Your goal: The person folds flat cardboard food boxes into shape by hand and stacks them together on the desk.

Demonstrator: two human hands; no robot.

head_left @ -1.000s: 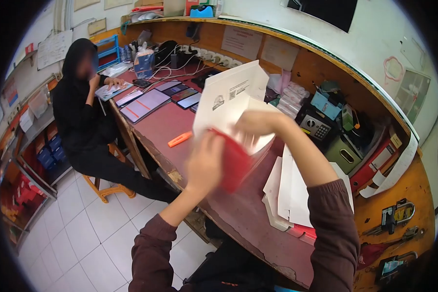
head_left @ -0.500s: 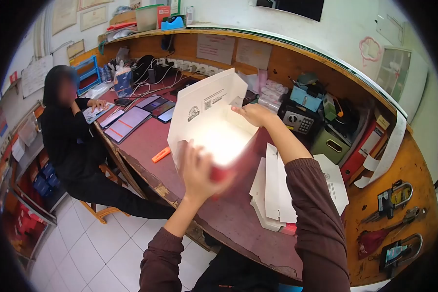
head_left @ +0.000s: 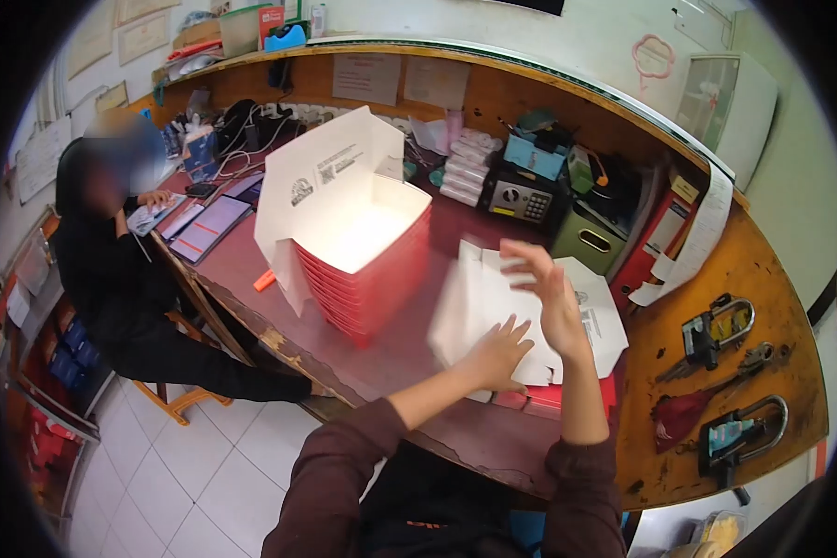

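Observation:
My left hand (head_left: 498, 355) is over the near-left part of a pile of folded white cardboard boxes (head_left: 484, 288), its fingers spread against the white card. The left edge of the top box is blurred by motion. My right hand (head_left: 553, 302) is raised just above the same pile, fingers apart and holding nothing. Red sides (head_left: 549, 400) of the boxes show under the white flaps at the near edge. To the left stands a tall stack of nested red boxes (head_left: 363, 288) with white insides, the top one's printed lid (head_left: 316, 172) tilted up.
A person (head_left: 112, 251) in black sits left of the table, one hand on papers. An orange marker (head_left: 265, 281) lies beside the stack. Behind are a small safe (head_left: 519, 197), a green box (head_left: 591, 237) and cables (head_left: 242, 139). Padlocks (head_left: 739, 437) lie on the wooden counter at right.
Both hands have left the open box, which now tops the red stack, and moved right to the folded pile. The view has shifted slightly to the right.

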